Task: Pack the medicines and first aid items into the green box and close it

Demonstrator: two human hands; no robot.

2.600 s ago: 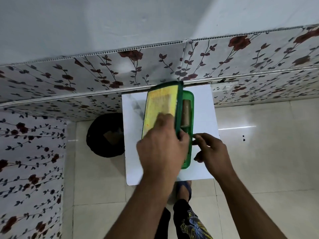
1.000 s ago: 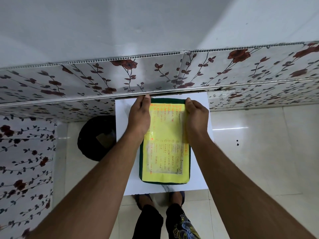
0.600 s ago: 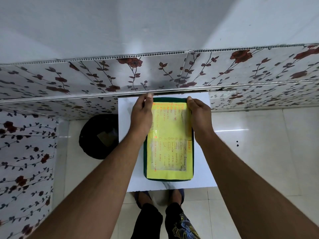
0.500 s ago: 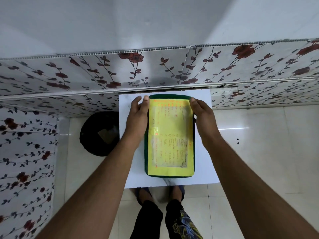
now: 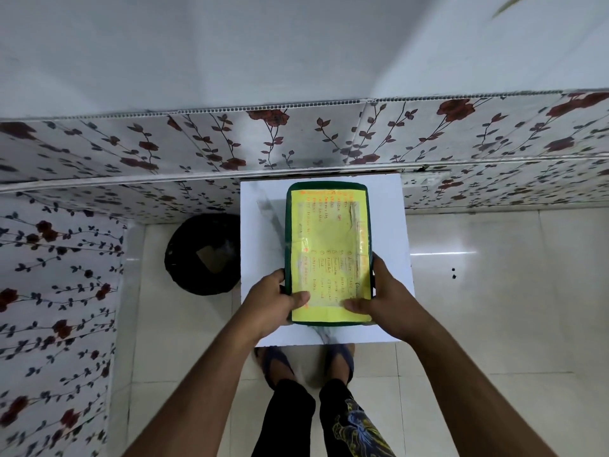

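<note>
The green box [image 5: 329, 189] lies flat on the small white table [image 5: 260, 258], its lid down and covered by a yellow sheet with orange handwriting. My left hand [image 5: 273, 301] grips the box's near left corner, thumb pressed on the lid. My right hand [image 5: 385, 301] grips the near right corner the same way. The box's contents are hidden under the lid.
A black round bin [image 5: 204, 255] stands on the floor left of the table. A floral-patterned wall [image 5: 296, 143] runs right behind the table and along the left side. Pale floor tiles [image 5: 494, 291] spread to the right. My feet [image 5: 276, 364] show below the table's front edge.
The lid came down onto the box. Both hands then slid from the box's far corners back along its sides to the near corners.
</note>
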